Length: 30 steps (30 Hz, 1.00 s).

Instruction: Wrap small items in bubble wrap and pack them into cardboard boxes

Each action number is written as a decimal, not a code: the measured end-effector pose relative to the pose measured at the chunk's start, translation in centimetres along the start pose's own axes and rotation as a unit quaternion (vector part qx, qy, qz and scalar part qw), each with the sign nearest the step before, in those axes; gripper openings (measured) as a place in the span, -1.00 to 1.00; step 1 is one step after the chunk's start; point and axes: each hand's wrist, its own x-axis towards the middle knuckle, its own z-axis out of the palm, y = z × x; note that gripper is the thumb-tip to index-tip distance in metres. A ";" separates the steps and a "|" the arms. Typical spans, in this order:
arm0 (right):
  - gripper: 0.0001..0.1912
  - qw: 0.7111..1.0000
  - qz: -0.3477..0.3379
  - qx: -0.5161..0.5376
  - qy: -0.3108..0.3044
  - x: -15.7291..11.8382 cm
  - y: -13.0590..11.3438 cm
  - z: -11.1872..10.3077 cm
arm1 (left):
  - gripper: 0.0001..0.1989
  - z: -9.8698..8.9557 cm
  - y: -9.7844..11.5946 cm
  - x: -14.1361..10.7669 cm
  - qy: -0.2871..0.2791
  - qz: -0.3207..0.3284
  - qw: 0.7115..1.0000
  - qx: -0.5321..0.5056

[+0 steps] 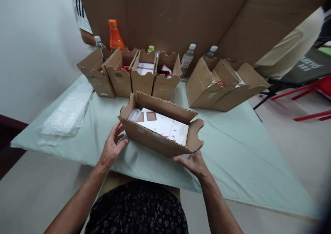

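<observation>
Cardboard box [152,138] at the near middle of the desk [232,151], open at the top, with a white carton [164,125] inside and clear plastic [134,114] at its left end. Left hand [113,142] open and loosely cupped at the near left corner, thumb apart from the fingers. Right hand [191,163] at the near right lower corner, thumb along the foot of the near wall; impossible to tell how firmly closed.

Could tip or swing round, judging by the low support at the right and the looser touch at the left. Could also let the carton slide inside if tilted, with room apparently left at the left end. If pushed far, might bump the row of four boxes [142,80] and jostle the contents, or knock the bottle [186,60] beyond.

Hidden: most right-hand fingers, the underside of the box, and anything beneath the carton. Hard to say whether resting flat or slightly raised at the right. Too small to read: the print on the carton. Barely showing: contents of the two boxes [207,96] at the right. Cut off by the far cardboard panel [176,17]: a sleeve [82,11] at the left, pale cloth [292,44] at the right.
</observation>
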 end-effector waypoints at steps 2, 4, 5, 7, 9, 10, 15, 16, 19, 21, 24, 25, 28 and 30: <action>0.36 0.999 -0.014 0.024 -0.020 0.4 0.5 0.4 | -0.20 0.5 -0.2 -0.2 -0.006 -0.016 1.000 -0.003; 0.38 0.998 -0.018 0.047 -0.030 0.3 0.7 0.9 | -0.21 0.9 -0.3 -0.2 0.001 -0.027 1.000 -0.001; 0.37 0.998 -0.016 0.056 -0.030 0.2 0.6 1.1 | -0.23 1.1 -0.4 -0.2 0.008 -0.027 1.000 0.004; 0.30 0.997 -0.010 0.067 -0.027 0.2 0.5 1.0 | -0.27 1.4 -0.5 -0.5 0.021 -0.020 0.999 0.022; 0.12 0.997 0.005 0.075 -0.029 0.9 0.3 0.2 | -0.31 1.8 -0.5 -1.7 0.029 -0.013 0.998 0.052; 0.00 0.996 0.017 0.081 -0.034 1.6 0.3 -0.5 | -0.32 2.1 -0.5 -2.6 0.032 -0.009 0.997 0.071; -0.33 0.982 0.070 0.171 0.025 5.9 0.8 -4.2 | -0.44 4.6 -0.5 -8.1 -0.059 0.086 0.983 0.154; -0.34 0.978 0.077 0.186 0.059 6.4 0.8 -4.5 | -0.50 5.0 -0.5 -8.5 -0.087 0.109 0.977 0.161; -0.41 0.964 0.108 0.198 0.138 6.8 0.7 -4.5 | -0.48 5.8 -0.2 -7.6 -0.066 0.106 0.977 0.172; -0.46 0.961 0.132 0.194 0.148 6.1 0.6 -3.8 | -0.24 6.2 0.0 -5.7 -0.028 0.059 0.983 0.172; -0.47 0.960 0.148 0.189 0.142 5.3 0.6 -2.6 | 0.05 7.5 0.1 -3.3 -0.063 0.010 0.986 0.154; -0.45 0.960 0.147 0.187 0.146 5.3 0.7 -2.4 | 0.08 8.1 0.1 -2.8 -0.072 0.006 0.987 0.143; -0.39 0.961 0.130 0.181 0.163 6.6 1.5 -2.6 | 0.03 10.5 -0.3 -2.2 -0.048 0.033 0.993 0.103; -0.37 0.965 0.113 0.166 0.168 8.4 2.3 -3.2 | -0.02 12.1 -0.5 -1.9 -0.038 0.048 0.995 0.075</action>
